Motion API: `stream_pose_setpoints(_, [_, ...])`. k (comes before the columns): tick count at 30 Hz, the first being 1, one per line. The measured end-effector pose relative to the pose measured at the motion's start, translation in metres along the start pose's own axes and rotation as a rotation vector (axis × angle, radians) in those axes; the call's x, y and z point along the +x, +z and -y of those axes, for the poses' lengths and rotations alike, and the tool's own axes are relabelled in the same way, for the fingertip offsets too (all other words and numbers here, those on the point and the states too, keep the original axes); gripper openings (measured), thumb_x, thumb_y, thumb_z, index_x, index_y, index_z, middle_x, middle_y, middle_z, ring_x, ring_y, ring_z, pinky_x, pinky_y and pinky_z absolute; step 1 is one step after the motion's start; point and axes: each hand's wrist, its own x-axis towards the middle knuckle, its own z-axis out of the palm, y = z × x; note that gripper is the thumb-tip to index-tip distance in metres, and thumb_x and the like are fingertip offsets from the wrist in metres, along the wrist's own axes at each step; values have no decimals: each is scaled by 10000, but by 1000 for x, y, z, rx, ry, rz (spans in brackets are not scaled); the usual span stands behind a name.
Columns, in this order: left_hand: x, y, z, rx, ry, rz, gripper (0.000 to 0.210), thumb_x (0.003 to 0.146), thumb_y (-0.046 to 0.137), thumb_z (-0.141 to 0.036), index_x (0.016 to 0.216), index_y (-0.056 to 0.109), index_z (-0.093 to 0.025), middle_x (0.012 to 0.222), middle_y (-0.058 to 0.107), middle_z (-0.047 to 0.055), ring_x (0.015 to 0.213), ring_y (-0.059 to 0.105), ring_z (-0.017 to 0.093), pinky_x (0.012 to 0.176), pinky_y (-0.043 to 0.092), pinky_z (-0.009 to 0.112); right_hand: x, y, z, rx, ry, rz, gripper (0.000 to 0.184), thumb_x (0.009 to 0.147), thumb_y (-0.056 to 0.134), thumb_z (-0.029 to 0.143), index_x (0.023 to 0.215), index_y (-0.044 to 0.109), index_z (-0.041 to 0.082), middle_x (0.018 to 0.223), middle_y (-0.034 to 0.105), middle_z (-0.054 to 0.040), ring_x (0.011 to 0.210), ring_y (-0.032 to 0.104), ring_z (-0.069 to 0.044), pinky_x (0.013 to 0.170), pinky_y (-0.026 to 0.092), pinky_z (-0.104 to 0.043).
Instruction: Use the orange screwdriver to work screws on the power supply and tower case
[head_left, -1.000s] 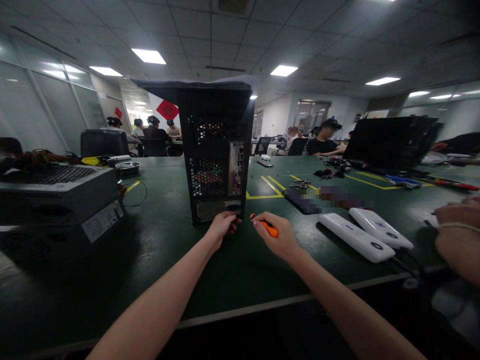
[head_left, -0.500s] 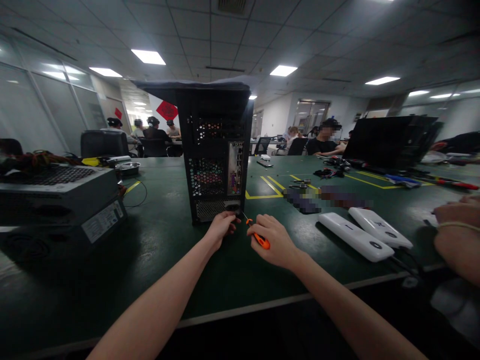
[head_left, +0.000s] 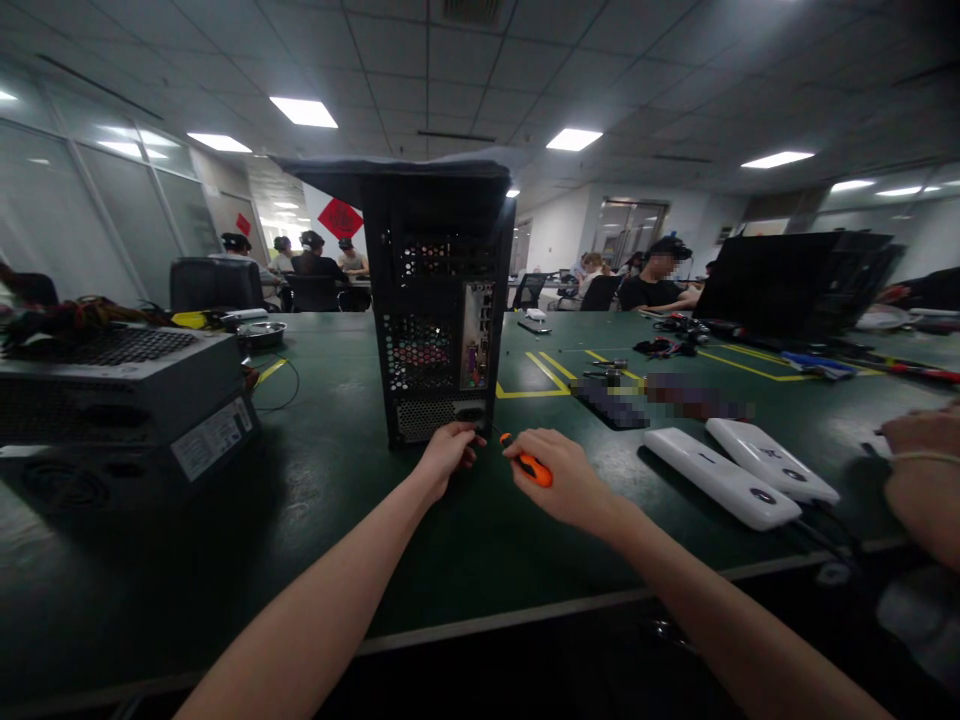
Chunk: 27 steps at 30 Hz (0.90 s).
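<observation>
A black computer case stands upright with its perforated back toward me. At its foot is a power supply with a socket. My left hand is at the lower right of that back, fingers drawn together close to the socket. What lies between those fingertips, if anything, is hidden. My right hand is wrapped round the orange handle of a screwdriver. Its thin shaft points left toward the case's lower corner and my left fingertips; the tip is hard to make out.
Two stacked power supplies with cables on top stand at the left, a metal bowl behind them. White power banks lie at the right, near another person's hand. Farther back is a black panel-like case. Several people sit beyond the table.
My right hand has drawn slightly to the right with the screwdriver, away from my left hand. The left hand stays by the case. The whole view has shifted a little.
</observation>
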Motion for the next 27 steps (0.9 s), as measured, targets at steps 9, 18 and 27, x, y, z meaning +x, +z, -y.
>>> stream_pose_setpoints(9, [2,0,0,11,-5,-6,242,720,455,-171,949,513,-119,750,585,41,430,418,22,397,306,148,17,-44,-9,-288,-264,311,149,725,506,117,813,576,215,809,532,-16,733,470,-137,663,329,-267])
stream_pose_setpoints(18, [2,-2,1,-6,16,30,239,715,449,-160,943,505,-119,730,571,32,440,437,35,415,330,168,13,-14,24,-65,141,64,252,823,386,327,998,516,200,819,573,-35,716,538,-139,628,369,-253])
stream_pose_setpoints(27, [3,-2,2,-4,13,17,236,727,439,-167,950,491,-112,736,561,32,432,422,29,403,317,162,6,-11,28,-255,271,58,204,781,417,139,963,493,191,836,571,-39,718,541,-152,584,355,-243])
